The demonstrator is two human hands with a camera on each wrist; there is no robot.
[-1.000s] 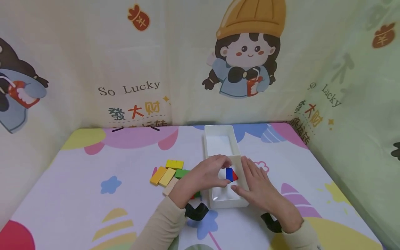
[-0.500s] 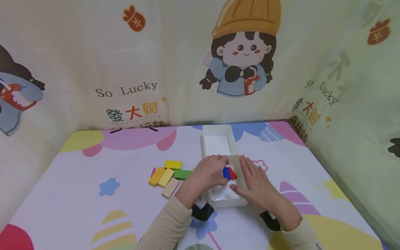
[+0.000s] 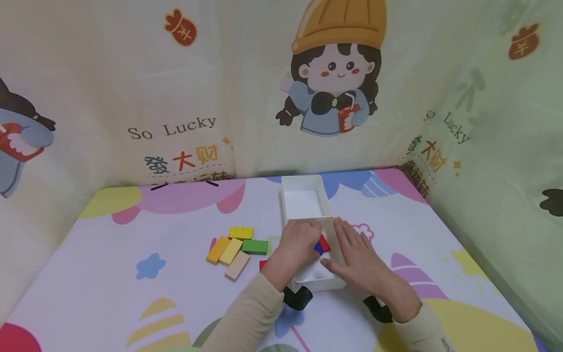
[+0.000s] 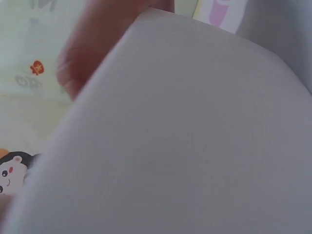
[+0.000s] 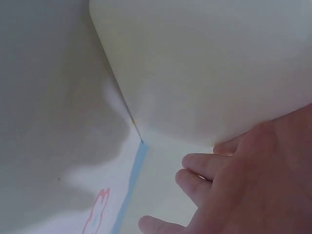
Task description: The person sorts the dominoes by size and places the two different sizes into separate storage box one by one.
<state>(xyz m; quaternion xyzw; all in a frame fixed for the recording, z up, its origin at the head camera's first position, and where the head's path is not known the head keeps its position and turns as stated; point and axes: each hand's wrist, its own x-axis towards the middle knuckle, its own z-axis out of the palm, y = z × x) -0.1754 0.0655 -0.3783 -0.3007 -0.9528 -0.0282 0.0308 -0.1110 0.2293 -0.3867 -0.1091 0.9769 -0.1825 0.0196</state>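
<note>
My left hand [image 3: 299,247] reaches over the left wall of the near white box [image 3: 321,283], fingers curled down inside. It holds a blue block [image 3: 318,249], mostly hidden by the fingers, against a red block [image 3: 324,243] in the box. My right hand [image 3: 362,261] lies with straight fingers along the box's right wall, thumb over the rim. In the left wrist view the white wall [image 4: 170,122] fills most of the picture, with a finger [image 4: 83,63] over its edge. The right wrist view has my right fingers [image 5: 200,183] beside the wall.
A second white box [image 3: 303,203] stands right behind the first. Left of them lie a yellow block [image 3: 240,233], a green block [image 3: 255,247], an orange block [image 3: 218,250], a pale yellow block [image 3: 230,251] and a tan block [image 3: 237,266]. Another red block [image 3: 263,265] shows by my left wrist.
My left hand has turned and closed lower over the blue block, which now shows less. The red block shows more beside it. My right hand keeps its place at the box.
</note>
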